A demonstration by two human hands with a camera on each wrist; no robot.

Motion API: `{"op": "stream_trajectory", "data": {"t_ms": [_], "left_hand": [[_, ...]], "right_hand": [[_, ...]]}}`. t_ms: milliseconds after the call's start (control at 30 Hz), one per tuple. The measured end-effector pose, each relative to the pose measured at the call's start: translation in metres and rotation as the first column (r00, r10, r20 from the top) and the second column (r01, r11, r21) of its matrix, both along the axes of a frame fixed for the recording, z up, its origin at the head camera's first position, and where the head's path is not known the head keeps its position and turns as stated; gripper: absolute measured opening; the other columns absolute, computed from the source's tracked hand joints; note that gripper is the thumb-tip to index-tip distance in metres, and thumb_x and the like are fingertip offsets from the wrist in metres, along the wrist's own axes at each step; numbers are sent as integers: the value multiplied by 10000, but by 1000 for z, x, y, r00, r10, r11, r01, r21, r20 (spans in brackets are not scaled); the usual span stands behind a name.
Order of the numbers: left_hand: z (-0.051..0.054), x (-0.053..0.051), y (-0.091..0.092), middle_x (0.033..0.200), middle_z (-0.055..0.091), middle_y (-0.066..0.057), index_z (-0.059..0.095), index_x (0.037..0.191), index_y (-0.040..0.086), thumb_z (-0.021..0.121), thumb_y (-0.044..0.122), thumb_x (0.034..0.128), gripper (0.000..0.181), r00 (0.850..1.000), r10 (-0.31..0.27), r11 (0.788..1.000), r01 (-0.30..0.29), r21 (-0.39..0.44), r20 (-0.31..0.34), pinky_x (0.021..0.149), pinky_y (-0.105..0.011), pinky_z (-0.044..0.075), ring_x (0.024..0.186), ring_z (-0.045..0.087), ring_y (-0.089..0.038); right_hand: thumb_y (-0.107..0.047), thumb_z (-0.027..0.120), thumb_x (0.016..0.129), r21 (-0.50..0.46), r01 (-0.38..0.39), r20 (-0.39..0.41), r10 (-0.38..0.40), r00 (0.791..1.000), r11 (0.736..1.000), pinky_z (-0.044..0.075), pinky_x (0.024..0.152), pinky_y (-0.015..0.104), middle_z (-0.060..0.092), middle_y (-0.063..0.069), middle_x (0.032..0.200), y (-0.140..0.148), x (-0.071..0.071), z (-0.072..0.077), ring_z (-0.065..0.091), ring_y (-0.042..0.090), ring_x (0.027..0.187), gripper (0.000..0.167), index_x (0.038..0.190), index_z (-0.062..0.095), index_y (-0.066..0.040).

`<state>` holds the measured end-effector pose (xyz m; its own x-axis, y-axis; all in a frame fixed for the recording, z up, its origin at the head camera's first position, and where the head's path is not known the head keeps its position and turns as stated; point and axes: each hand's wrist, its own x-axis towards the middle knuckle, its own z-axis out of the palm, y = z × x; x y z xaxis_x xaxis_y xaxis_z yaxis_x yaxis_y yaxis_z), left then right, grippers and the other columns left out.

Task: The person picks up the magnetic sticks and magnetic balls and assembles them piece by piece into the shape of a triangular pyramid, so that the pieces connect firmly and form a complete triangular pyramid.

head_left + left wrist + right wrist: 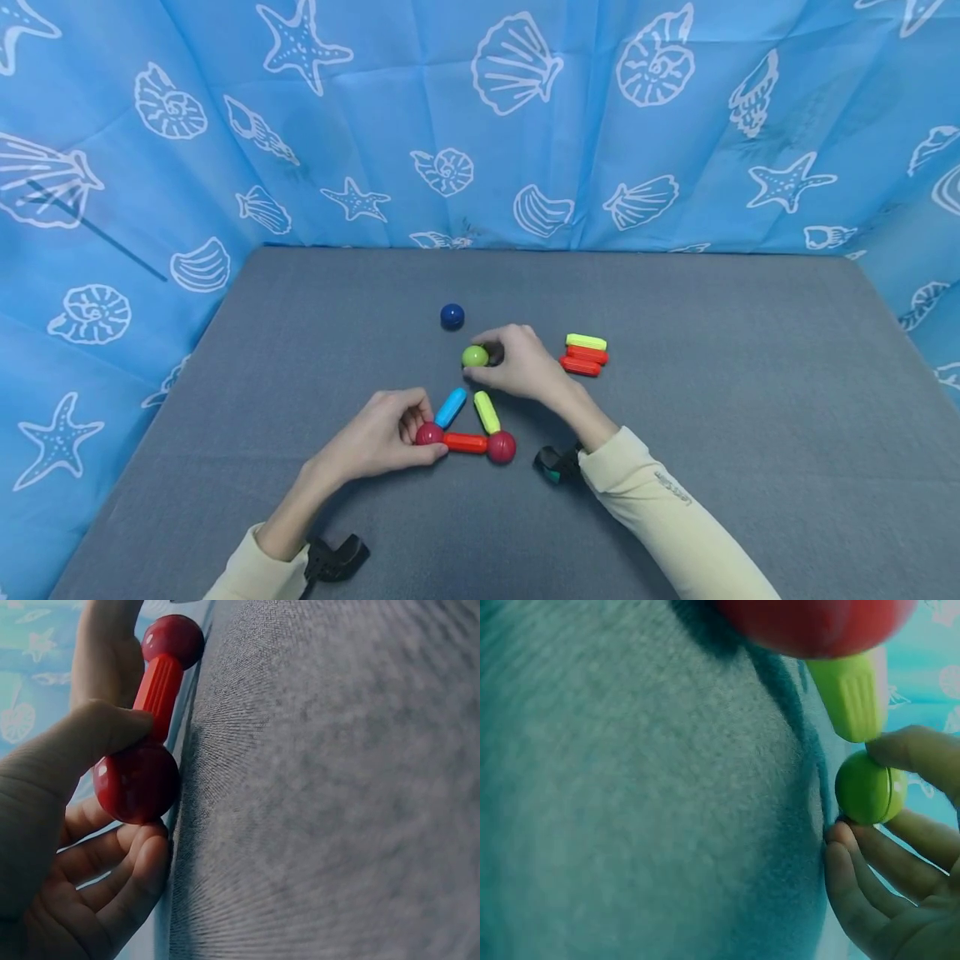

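My left hand (382, 433) holds a red ball (429, 434) between thumb and fingers. From that ball a red rod (466, 443) runs to a second red ball (501, 447). A light blue rod (451, 408) slants up from the left ball, and a yellow-green rod (487, 412) leans up from the right one. Just beyond their upper ends, my right hand (521, 362) pinches a green ball (475, 357). In the right wrist view the green ball (866, 789) sits close to the tip of the yellow-green rod (851, 697); whether they touch I cannot tell.
A dark blue ball (452, 317) lies farther back on the grey table (712, 375). Right of my right hand lie two red rods (581, 366) and another yellow-green rod (586, 342), side by side. A blue shell-patterned curtain (390, 108) hangs behind the table.
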<state>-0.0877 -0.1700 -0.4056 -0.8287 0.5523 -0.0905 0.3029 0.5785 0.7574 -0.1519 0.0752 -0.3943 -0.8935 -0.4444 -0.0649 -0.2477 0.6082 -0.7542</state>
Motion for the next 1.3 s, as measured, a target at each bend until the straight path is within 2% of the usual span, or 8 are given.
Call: {"op": "stream_trajectory", "data": {"t_ms": [167,300,600,833,1067,1300], "left_hand": [[1,0,1,732,576,70,610,899,171,848,238,826,257,1000,17,1000,-17,-3,-13,576,-183,471,644,546,-45],[2,1,2,739,581,68,614,904,164,851,234,822,261,1000,24,1000,-24,-7,-16,575,-182,473,646,553,-60],[2,1,3,749,589,66,624,911,159,846,235,828,250,1000,26,1000,-26,-8,-16,576,-180,473,649,550,-44],[2,1,3,752,594,66,627,913,161,845,236,829,245,1000,24,1000,-25,-5,-18,581,-180,477,653,558,-50],[2,1,3,748,597,62,627,909,154,846,236,828,247,1000,17,1000,-17,0,-22,578,-181,477,647,552,-40],[2,2,4,737,587,65,625,902,163,843,247,830,245,1000,19,1000,-19,-9,-24,568,-178,465,640,541,-32]], "right_hand": [[-219,780,892,-95,31,82,-23,996,995,541,761,256,750,93,1071,7,2,-1,656,157,871,405,1255,703,-58],[-238,753,918,-125,39,102,-26,994,991,536,777,266,745,92,1075,10,4,-4,649,160,880,411,1290,691,-75],[-303,751,923,-107,25,113,-13,993,994,512,740,265,758,58,980,10,9,-2,647,122,828,353,1203,738,-89],[-311,732,942,-97,4,118,8,993,995,510,739,256,759,74,991,7,11,-2,658,118,842,367,1214,728,-64],[-284,740,940,-110,-44,103,55,993,993,490,696,237,753,66,922,4,13,-2,624,91,766,344,1184,734,-42],[-295,745,936,-49,-46,79,50,996,998,479,692,234,713,54,912,3,16,0,590,106,770,408,1253,705,-42]]}}
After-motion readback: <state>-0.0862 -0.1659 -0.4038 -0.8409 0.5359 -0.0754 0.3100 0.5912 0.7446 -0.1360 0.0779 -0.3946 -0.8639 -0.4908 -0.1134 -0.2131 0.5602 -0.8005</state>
